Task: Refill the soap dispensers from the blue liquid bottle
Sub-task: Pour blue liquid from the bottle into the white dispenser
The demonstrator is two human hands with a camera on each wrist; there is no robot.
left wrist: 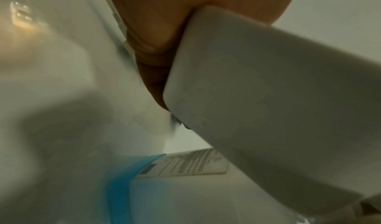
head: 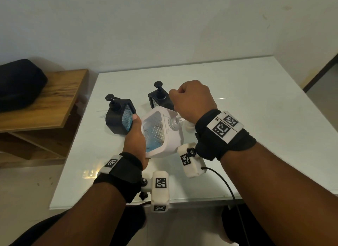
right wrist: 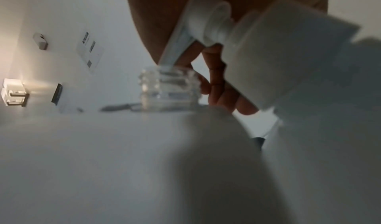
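While the left hand [head: 136,136] grips the white dispenser [head: 161,136], the right hand [head: 192,101] clasps its pump [right wrist: 208,17] just above.

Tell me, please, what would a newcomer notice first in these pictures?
First, the white dispenser, tilted at the table's middle, gripped by the left hand. Just above its open neck, the right hand holds the white pump. Two black dispensers stand behind.

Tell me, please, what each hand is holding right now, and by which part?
The left hand grips the white dispenser by its side, tilted. The right hand holds the white pump by its head, with the tube at the dispenser's clear neck.
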